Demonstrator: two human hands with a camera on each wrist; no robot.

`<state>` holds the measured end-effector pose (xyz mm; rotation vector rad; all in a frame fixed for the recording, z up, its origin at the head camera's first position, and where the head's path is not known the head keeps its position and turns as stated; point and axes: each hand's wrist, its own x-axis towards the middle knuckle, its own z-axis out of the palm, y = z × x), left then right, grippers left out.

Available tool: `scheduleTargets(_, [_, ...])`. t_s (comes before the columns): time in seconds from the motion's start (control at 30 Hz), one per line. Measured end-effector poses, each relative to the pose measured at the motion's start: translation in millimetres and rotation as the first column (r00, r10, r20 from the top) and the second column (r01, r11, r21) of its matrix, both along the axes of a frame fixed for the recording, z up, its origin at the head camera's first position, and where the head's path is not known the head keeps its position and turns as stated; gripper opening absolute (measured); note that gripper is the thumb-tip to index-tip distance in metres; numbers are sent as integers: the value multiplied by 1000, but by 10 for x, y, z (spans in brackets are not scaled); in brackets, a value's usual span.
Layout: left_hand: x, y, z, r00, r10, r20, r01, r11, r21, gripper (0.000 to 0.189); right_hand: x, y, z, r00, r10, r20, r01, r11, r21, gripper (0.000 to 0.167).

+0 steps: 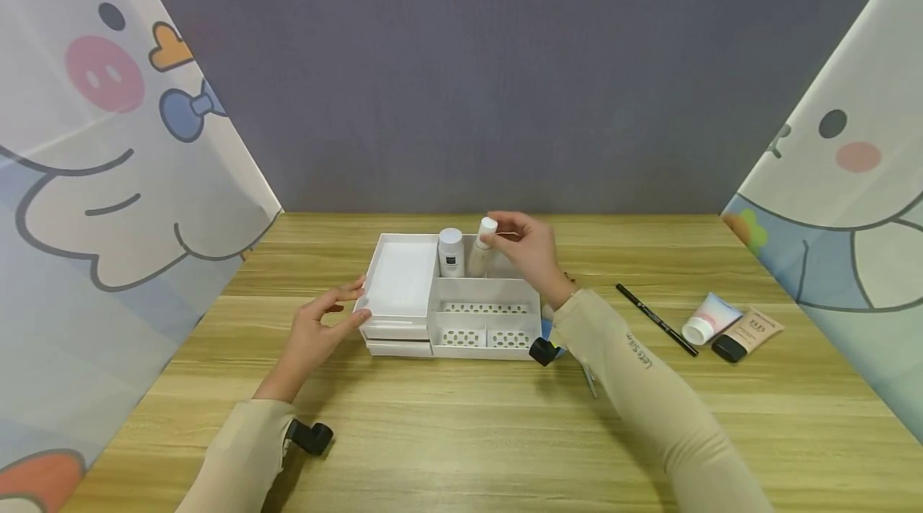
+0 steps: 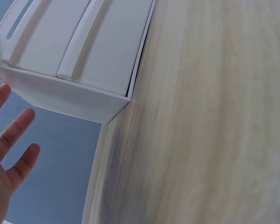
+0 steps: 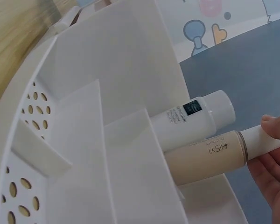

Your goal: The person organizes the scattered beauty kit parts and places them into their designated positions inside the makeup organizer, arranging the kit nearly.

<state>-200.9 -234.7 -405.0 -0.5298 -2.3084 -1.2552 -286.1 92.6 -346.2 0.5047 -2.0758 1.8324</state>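
A white desktop organizer (image 1: pixel 485 289) stands on the wooden table, with drawers at its front left and several compartments on the right. My right hand (image 1: pixel 530 248) pinches the white cap of a beige foundation bottle (image 3: pixel 205 158), whose lower part is inside the back compartment. Beside it in that compartment stands a white bottle (image 1: pixel 452 254) with a dark label. At the organizer's left side, my left hand (image 1: pixel 317 337) touches the edge near the front corner, with its fingers spread and extended. In the left wrist view, the drawer fronts (image 2: pixel 107 46) face the camera.
On the right of the table lie a black pencil-like stick (image 1: pixel 656 319), a white tube (image 1: pixel 710 319) and a beige BB cream tube (image 1: pixel 747 334). Partly hidden under my right forearm is a thin grey item (image 1: pixel 590 381). A grey panel (image 1: pixel 497 80) rises behind the table.
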Motion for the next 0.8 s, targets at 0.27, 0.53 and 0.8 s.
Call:
scheduleTargets(0.27, [136,118,189,1000,2,-10,-2,1000,-7,27,21,-31,-49,998,-2,63,-1,999,36,34])
scheduleTargets(0.53, [211,163,298,1000,-9,-15,9,1000,0,27,26,-55,-123,994,1,107,-10,996,87,35])
scheduleTargets(0.8, [201,161,291,1000,-10,-22,10,1000,1,28,13,-72,-181,992,-10,129,-7,991,130,35])
